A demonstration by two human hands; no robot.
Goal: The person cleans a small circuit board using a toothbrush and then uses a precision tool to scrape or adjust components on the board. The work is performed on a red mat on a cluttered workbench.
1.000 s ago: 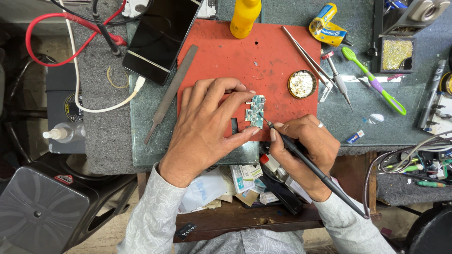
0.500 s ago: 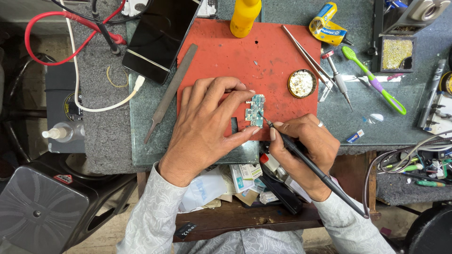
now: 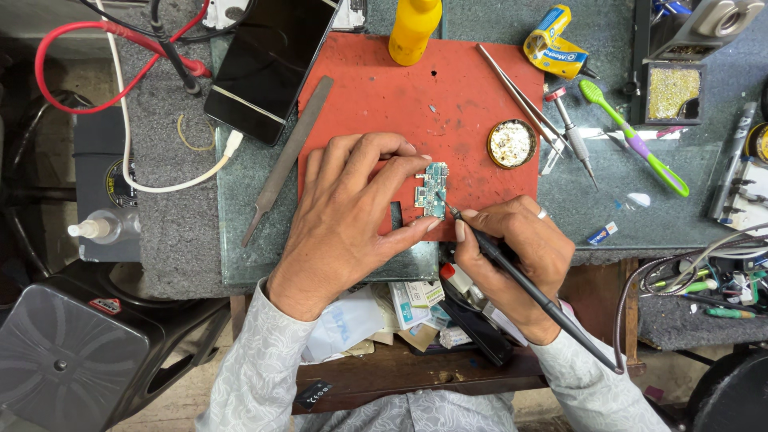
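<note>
The left hand pinches a small circuit board between thumb and forefinger, near the front edge of the red mat. The right hand grips a black soldering iron like a pen — tip touching the board's lower edge. Open mat lies behind; a round tin sits just to the right.

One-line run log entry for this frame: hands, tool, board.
left hand: pinches small circuit board on red mat | right hand: holds soldering iron, tip at board's lower edge
</note>
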